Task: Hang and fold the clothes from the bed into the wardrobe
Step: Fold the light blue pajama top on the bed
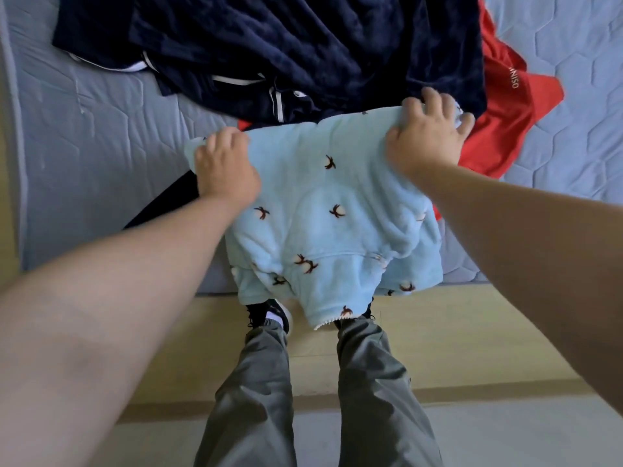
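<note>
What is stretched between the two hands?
Head view: the blue fleece spans between left hand and right hand, both gripping its top edge.

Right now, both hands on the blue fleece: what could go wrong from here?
1. The blue fleece hangs past the bed edge, hem near the shoes; lowering it could drag it over the floor.
2. The right grip sits against the navy garment and red garment; lifting might pull those along.
3. The left grip and right one hold only the top edge; the bunched lower part may fold unevenly.
</note>
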Motion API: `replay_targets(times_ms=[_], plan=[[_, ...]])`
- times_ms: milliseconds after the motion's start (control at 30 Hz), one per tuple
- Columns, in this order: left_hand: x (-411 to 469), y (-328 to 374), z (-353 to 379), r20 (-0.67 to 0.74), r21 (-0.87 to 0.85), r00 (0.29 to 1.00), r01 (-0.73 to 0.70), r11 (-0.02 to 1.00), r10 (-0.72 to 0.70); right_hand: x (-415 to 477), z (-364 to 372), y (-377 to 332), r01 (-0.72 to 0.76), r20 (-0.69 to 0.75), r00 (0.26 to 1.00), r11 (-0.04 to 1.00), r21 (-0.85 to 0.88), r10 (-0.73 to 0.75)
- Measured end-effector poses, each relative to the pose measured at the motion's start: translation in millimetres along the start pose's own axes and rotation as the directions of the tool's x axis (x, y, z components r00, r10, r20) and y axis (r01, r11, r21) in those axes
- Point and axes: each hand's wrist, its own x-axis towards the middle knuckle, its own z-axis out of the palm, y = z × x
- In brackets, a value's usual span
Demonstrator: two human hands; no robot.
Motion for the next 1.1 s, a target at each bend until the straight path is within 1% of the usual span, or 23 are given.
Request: replay_targets(times_ms=[67, 100, 133, 200, 233, 267, 300, 333, 367, 467, 500, 533, 600, 633, 667, 700, 733, 767, 800, 867, 933, 1000, 1100], plan=[[22, -15, -4, 0.084, 0.073, 0.99, 0.107, 0.992, -0.113, 16, -3, 13, -0.215, 0.123, 0.972, 0.967, 0.136, 0.199], [31, -21, -5, 0.147, 0.12, 0.979, 0.126, 0.985, -0.143, 23, -4, 21, -0.321, 0.188, 0.941, 0.92, 0.225, 0.282], [38, -28, -5, 0.216, 0.147, 0.962, 0.136, 0.98, -0.166, 30, -5, 29, -0.401, 0.248, 0.91, 0.859, 0.317, 0.333], [51, -41, -5, 0.342, 0.094, 0.915, 0.195, 0.976, -0.215, 40, -8, 39, -0.463, 0.348, 0.882, 0.718, 0.52, 0.317], [57, -46, -5, 0.394, 0.037, 0.886, 0.25, 0.968, -0.244, 43, -9, 42, -0.473, 0.356, 0.88, 0.655, 0.59, 0.315], [61, -51, -7, 0.432, -0.013, 0.861, 0.305, 0.952, -0.27, 45, -10, 43, -0.513, 0.378, 0.858, 0.556, 0.654, 0.348], [63, -55, -9, 0.458, -0.038, 0.841, 0.343, 0.939, -0.289, 45, -11, 44, -0.57, 0.425, 0.817, 0.444, 0.691, 0.389], [65, -58, -11, 0.479, -0.04, 0.825, 0.362, 0.931, -0.3, 46, -11, 46, -0.612, 0.46, 0.782, 0.377, 0.696, 0.421], [66, -60, -11, 0.497, -0.027, 0.811, 0.368, 0.929, -0.307, 44, -10, 48, -0.631, 0.484, 0.767, 0.356, 0.69, 0.421], [63, -62, -10, 0.533, 0.042, 0.785, 0.35, 0.936, -0.317, 41, -7, 50, -0.634, 0.539, 0.774, 0.418, 0.651, 0.332], [62, -61, -11, 0.536, 0.066, 0.787, 0.322, 0.945, -0.306, 41, -7, 51, -0.628, 0.551, 0.777, 0.443, 0.64, 0.305], [60, -61, -11, 0.535, 0.091, 0.794, 0.285, 0.954, -0.288, 42, -7, 53, -0.611, 0.55, 0.786, 0.49, 0.622, 0.283], [58, -59, -16, 0.535, 0.126, 0.8, 0.241, 0.962, -0.271, 45, -10, 60, -0.527, 0.517, 0.823, 0.656, 0.54, 0.235], [57, -58, -19, 0.537, 0.115, 0.8, 0.246, 0.962, -0.268, 47, -14, 62, -0.472, 0.499, 0.84, 0.74, 0.48, 0.212], [57, -58, -23, 0.539, 0.076, 0.8, 0.266, 0.961, -0.264, 50, -19, 64, -0.427, 0.479, 0.854, 0.801, 0.42, 0.204], [56, -58, -27, 0.539, 0.019, 0.8, 0.302, 0.953, -0.264, 53, -26, 65, -0.4, 0.449, 0.868, 0.834, 0.38, 0.211], [57, -59, -30, 0.537, -0.056, 0.797, 0.359, 0.931, -0.275, 56, -32, 66, -0.389, 0.417, 0.881, 0.841, 0.374, 0.222], [59, -61, -32, 0.529, -0.146, 0.792, 0.438, 0.887, -0.304, 60, -37, 68, -0.395, 0.386, 0.891, 0.826, 0.402, 0.238], [61, -64, -34, 0.514, -0.239, 0.784, 0.52, 0.82, -0.347, 64, -42, 70, -0.417, 0.362, 0.894, 0.786, 0.456, 0.264], [64, -71, -35, 0.456, -0.373, 0.768, 0.624, 0.686, -0.451, 71, -48, 73, -0.5, 0.356, 0.865, 0.659, 0.562, 0.353], [65, -76, -30, 0.402, -0.454, 0.746, 0.666, 0.591, -0.531, 75, -46, 73, -0.555, 0.379, 0.83, 0.537, 0.635, 0.41], [64, -74, -21, 0.389, -0.53, 0.717, 0.688, 0.496, -0.578, 74, -37, 71, -0.58, 0.409, 0.806, 0.43, 0.693, 0.428], [61, -68, -7, 0.387, -0.65, 0.659, 0.691, 0.316, -0.646, 67, -16, 70, -0.635, 0.497, 0.733, 0.206, 0.745, 0.465]])
